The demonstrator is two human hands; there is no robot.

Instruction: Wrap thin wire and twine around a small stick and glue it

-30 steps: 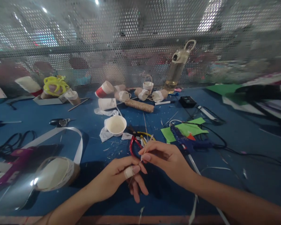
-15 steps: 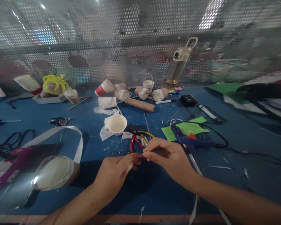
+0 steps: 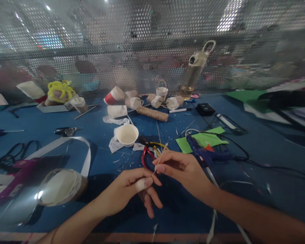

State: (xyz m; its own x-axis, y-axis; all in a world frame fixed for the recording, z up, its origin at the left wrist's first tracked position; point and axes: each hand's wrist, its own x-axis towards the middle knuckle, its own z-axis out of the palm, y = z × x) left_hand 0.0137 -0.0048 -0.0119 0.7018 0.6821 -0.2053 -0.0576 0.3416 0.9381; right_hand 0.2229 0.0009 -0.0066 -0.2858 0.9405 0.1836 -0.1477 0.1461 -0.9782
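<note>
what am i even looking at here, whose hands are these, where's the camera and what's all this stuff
No machine here: a person works with bare hands, and one camera on their head looks down at them, so the arms come in from the bottom. The right hand pinches a thin pale strip; the left hand, a bandage on one finger, closes on its lower end. On the blue table are red pliers, a white cup, a twine roll, green paper, a glue gun and a bottle.

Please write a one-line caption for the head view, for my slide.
Left hand and right hand pinch a thin strand over a cluttered blue table.
</note>
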